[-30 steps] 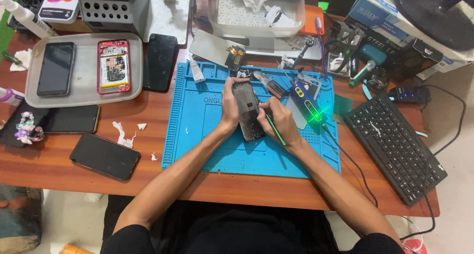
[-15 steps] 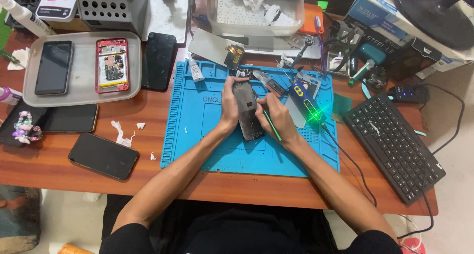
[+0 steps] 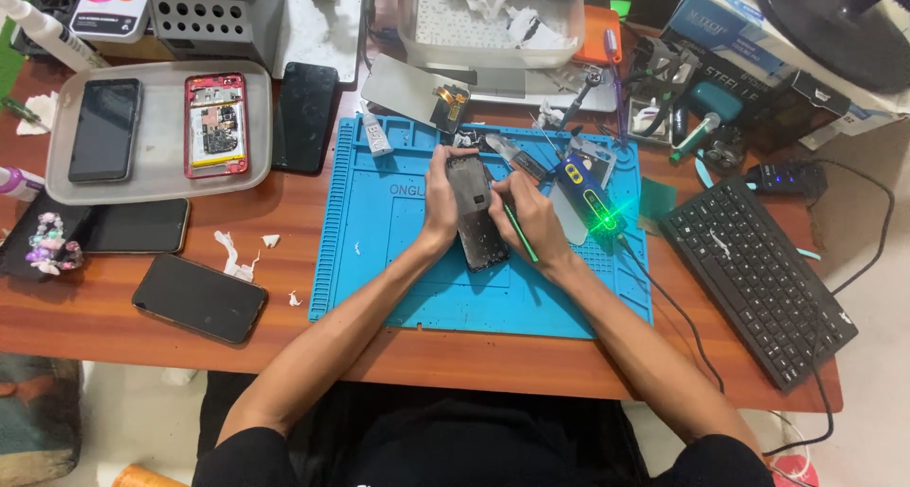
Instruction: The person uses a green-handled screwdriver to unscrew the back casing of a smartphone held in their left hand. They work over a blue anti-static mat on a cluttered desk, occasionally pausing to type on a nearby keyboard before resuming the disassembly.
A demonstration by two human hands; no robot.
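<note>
At frame centre the left hand [image 3: 442,195] grips a dark phone [image 3: 476,212] steady on the blue mat [image 3: 379,250] while the right hand [image 3: 527,217] pinches a green tool [image 3: 520,233] against it.

Matt blue rubbery mat [image 3: 398,279] over reddish polished wood tabletop [image 3: 142,340]. Glossy black glass on near-left phone [image 3: 199,298]. Pale translucent plastic tray [image 3: 57,179], far left. Matt black plastic keyboard [image 3: 758,279], right.

Reddish-brown wooden desk [image 3: 455,359] under even indoor light, cluttered across the top. Pale tiled floor [image 3: 882,354] right of and below the desk edge. Blue work mat [image 3: 379,260] at centre, black keyboard [image 3: 758,279] right, grey tray [image 3: 156,179] upper left.
</note>
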